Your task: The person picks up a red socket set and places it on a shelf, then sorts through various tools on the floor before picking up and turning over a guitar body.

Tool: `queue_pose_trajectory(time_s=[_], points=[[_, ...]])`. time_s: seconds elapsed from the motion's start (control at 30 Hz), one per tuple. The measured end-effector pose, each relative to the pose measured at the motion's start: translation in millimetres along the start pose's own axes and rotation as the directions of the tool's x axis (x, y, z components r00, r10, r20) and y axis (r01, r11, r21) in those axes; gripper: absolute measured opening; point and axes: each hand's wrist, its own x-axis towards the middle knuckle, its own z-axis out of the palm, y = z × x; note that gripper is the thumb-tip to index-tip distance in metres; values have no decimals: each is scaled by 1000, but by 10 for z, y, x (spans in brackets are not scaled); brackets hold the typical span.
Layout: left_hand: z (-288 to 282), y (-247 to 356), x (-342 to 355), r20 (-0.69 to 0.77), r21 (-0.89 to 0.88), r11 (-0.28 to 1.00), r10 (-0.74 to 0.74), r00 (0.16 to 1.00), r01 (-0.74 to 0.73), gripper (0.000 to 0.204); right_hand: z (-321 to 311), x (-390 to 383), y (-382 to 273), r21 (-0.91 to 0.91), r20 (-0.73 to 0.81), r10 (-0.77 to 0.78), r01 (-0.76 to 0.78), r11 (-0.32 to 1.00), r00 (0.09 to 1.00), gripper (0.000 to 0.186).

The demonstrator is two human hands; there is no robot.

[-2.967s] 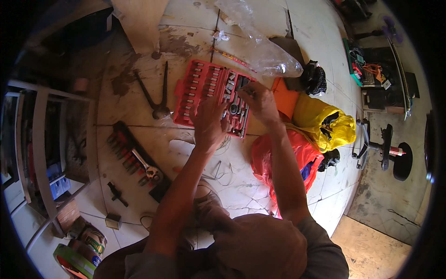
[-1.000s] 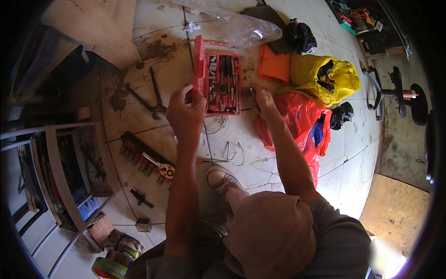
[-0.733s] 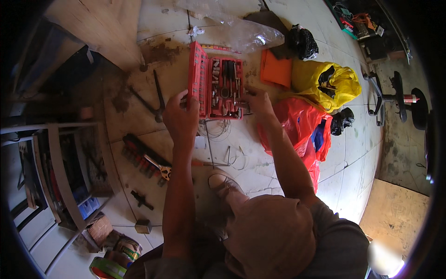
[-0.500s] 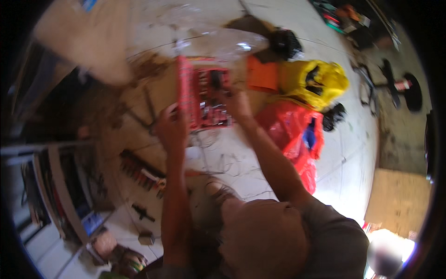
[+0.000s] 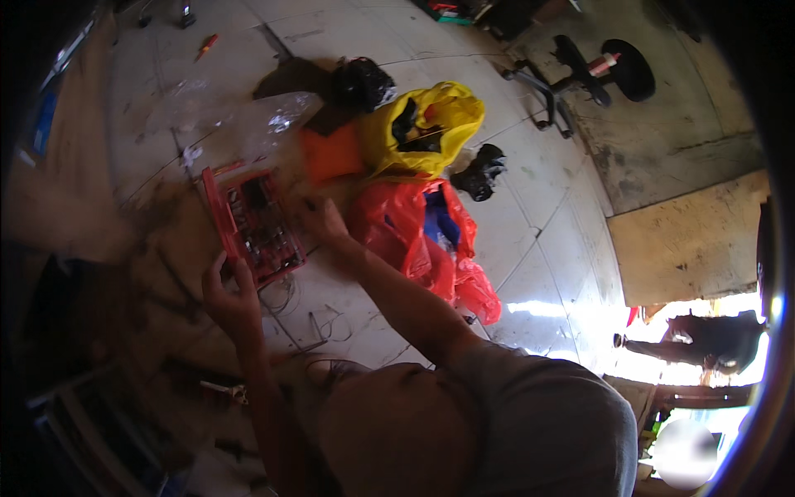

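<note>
1. The red socket-set case [image 5: 286,271] is lying on the tiled floor [image 5: 571,248], in front of the person, and its lid [image 5: 217,207] is standing raised on the left side.
2. The left hand [image 5: 230,305] is staying at the near end of this lid; its grip is closing around the lid edge, between the thumb and the bent fingers.
3. The right hand [image 5: 327,222] is hovering just beside the right side of the case, with the fingers bending toward it. Something dark is showing near the fingertips, but the blur is hiding the detail, so one cannot tell if this grip is holding it.
4. Inside the case, small metallic sockets [image 5: 236,207] are sitting along the lid side, and darker tools are lying next to them, too blurred for naming.
5. Beyond the right hand, an orange sheet [image 5: 331,153] is lying flat near the yellow plastic bag [image 5: 460,124].
6. The red plastic bag [image 5: 414,244] is resting to the right of this hand, just below the yellow one.
7. Nearer to the person, an L-shaped rod [image 5: 317,330] is lying on the floor, and a shiny ratchet [image 5: 237,393] is showing beside the left forearm.
</note>
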Motion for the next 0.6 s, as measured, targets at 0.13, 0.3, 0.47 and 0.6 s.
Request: queue_pose_trajectory(time_s=[0.13, 0.3, 0.47, 0.6], points=[[227, 412, -180, 232, -131, 978, -130, 964, 164, 26, -65, 6, 246, 429, 86, 216, -232, 873, 972, 50], [367, -94, -268, 532, 29, 1000, -25, 847, 11, 28, -76, -155, -689, 630, 306, 123, -297, 717, 944, 45], [777, -146, -101, 584, -52, 995, 101, 806, -87, 41, -383, -429, -585, 571, 302, 161, -314, 758, 940, 43], [1278, -615, 324, 395, 198, 619, 659, 640, -760, 69, -744, -368, -807, 531, 289, 117, -261, 806, 950, 41]])
